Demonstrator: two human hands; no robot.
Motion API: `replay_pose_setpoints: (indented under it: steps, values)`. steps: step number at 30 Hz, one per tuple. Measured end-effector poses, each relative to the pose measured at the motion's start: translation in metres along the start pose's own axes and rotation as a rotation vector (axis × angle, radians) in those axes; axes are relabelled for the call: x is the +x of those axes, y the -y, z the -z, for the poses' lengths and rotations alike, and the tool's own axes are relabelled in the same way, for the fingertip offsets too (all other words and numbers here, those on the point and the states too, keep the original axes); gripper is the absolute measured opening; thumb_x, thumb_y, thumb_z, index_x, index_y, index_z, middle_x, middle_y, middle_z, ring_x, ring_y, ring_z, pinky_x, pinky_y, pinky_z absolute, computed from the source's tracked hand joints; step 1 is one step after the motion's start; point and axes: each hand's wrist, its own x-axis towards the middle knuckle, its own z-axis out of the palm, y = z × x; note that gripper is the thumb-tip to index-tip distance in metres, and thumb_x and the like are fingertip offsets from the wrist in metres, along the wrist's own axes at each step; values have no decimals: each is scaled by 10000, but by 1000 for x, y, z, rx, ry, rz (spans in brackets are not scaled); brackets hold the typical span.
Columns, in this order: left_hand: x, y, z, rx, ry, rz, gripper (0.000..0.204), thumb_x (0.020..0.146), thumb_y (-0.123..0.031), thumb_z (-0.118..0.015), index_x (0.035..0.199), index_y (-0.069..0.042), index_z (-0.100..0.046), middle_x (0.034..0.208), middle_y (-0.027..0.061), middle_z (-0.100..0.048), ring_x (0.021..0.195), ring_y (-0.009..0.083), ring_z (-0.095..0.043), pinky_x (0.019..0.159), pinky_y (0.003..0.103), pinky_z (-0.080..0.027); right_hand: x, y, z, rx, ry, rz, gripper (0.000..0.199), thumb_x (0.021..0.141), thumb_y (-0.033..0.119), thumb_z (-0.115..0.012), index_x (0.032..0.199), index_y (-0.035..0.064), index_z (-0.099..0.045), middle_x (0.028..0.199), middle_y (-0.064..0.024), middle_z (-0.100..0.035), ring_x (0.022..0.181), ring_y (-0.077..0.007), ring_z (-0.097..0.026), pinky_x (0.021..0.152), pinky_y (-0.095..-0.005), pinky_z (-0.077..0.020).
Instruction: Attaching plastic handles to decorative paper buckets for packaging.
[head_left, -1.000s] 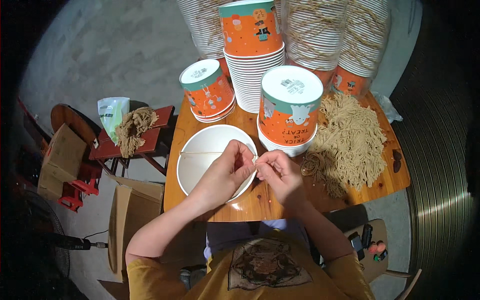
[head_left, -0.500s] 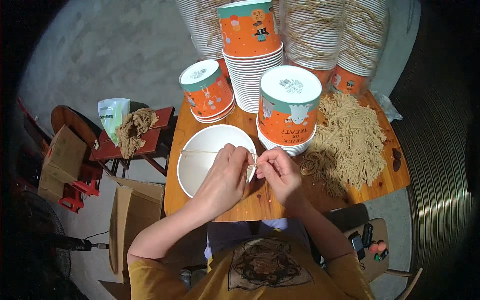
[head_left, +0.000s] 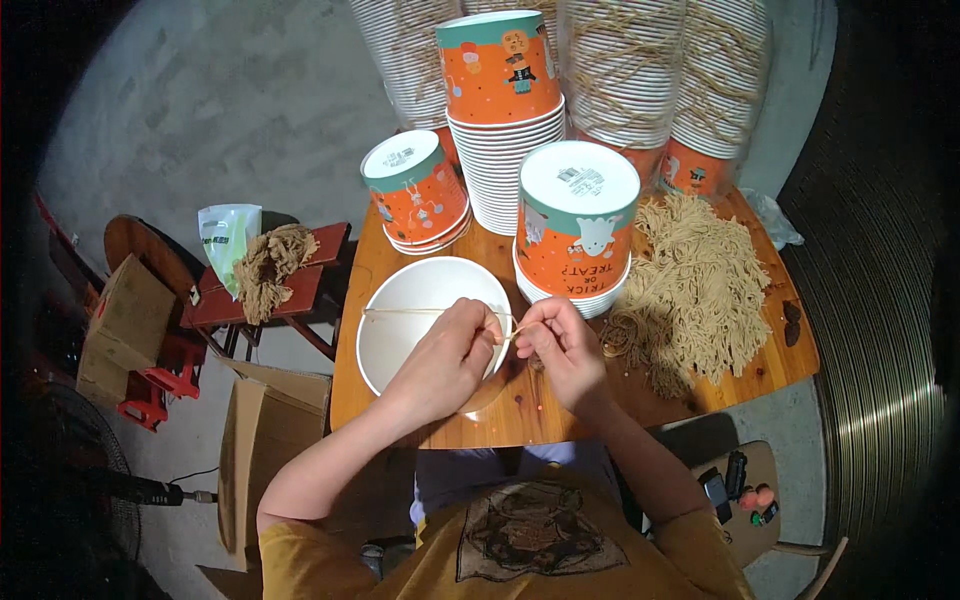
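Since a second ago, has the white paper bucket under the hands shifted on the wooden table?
No. The white paper bucket sits at the same spot beside the upside-down orange bucket stack on the wooden table.

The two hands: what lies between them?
In the head view, a short stretch of tan cord runs from the left hand to the right hand, above the wooden table.

Mustard-yellow printed T-shirt, short sleeves, bare forearms
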Motion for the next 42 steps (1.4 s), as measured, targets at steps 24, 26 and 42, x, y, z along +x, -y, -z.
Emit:
replay_pose_setpoints:
  steps: [24, 26, 42]
  values:
    - [0, -6, 2, -191, 71, 94, 95, 910, -129, -541, 927, -62, -476, 797, 8, -505, 697, 91, -484, 646, 250, -429, 6, 16, 3, 30, 9, 19, 86, 948, 128, -516, 963, 43, -524, 807, -8, -496, 742, -94, -481, 671, -250, -414]
    - [1, -7, 1, -201, 71, 105, 96, 912, -129, -541, 928, -61, -475, 798, 6, -505, 698, 89, -483, 648, 249, -428, 5, 21, 6, 32, 21, -49, 94, 957, 135, -499, 967, 44, -520, 791, -4, -501, 744, -91, -481, 671, -252, -418]
    - [1, -8, -1, -165, 45, 66, 93, 936, -125, -525, 948, -48, -473, 795, 22, -532, 673, 86, -515, 621, 254, -448, 34, 63, 24, -776, 408, 306, 377, 795, 101, -677, 1135, 11, -541, 940, -121, -543, 859, -247, -579, 731, -326, -486]
